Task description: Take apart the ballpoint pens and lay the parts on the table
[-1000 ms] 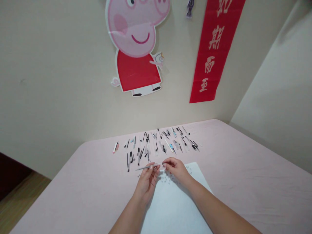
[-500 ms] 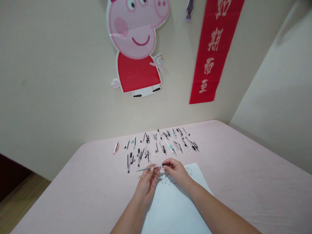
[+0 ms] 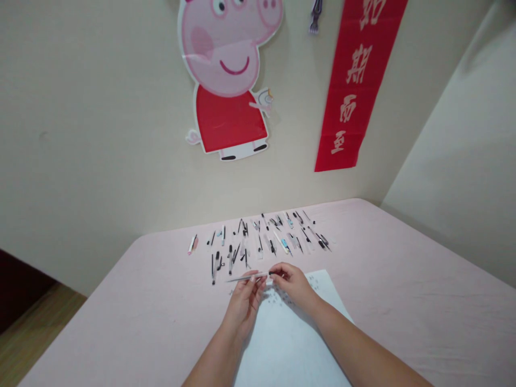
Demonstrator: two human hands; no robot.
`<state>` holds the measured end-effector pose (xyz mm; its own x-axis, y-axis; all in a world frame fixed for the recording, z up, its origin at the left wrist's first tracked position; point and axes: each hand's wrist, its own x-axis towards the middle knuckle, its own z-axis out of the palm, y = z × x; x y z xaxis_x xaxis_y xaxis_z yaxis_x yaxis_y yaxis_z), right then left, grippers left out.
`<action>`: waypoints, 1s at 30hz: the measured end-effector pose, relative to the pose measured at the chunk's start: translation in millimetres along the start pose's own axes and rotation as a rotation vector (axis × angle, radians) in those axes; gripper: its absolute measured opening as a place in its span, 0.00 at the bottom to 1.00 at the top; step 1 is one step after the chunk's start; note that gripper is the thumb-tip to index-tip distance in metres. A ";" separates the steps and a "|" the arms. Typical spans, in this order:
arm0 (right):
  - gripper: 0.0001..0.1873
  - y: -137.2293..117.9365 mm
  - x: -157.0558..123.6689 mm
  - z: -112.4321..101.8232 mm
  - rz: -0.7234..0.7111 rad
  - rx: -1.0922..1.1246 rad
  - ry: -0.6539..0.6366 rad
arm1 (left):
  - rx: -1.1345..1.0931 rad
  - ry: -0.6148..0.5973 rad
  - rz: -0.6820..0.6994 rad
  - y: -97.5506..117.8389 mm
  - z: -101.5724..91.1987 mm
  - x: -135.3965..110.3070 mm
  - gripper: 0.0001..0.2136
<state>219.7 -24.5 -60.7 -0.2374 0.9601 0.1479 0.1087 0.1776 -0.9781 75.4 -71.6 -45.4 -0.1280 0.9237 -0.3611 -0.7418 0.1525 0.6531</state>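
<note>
Hardly anything has moved in the last second: your hands have kept their place above the near edge of the pen row, and only the view has drifted a touch.

Your left hand (image 3: 243,303) is closed around a thin silver-grey pen rod (image 3: 241,278), thumb and fingertips pinching it so it lies almost level, pointing left. Your right hand (image 3: 293,284) is pinched on a small dark piece (image 3: 270,273) at the rod's right end. I cannot tell whether the two are joined.

Both hands hover over the far end of a white paper sheet (image 3: 290,344) on the pink cloth-covered table (image 3: 403,301). Just beyond your fingers lie rows of black, white and blue pen parts (image 3: 262,242). A pink pig cutout (image 3: 229,75) and a red paper banner (image 3: 355,80) hang on the wall.
</note>
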 end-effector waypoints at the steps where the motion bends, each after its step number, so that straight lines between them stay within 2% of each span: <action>1: 0.07 -0.5 -0.1 0.0 -0.002 0.000 0.000 | 0.002 -0.009 -0.001 -0.2 0.0 0.4 0.07; 30: 0.07 -6.9 -1.4 0.1 0.099 0.115 -0.035 | 0.044 -0.054 -0.001 -3.5 -3.7 1.4 0.04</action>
<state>219.2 -27.1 -54.2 -0.2649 0.9631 0.0472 0.0219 0.0549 -0.9983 75.5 -72.2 -50.7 -0.0905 0.9410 -0.3261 -0.7120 0.1678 0.6819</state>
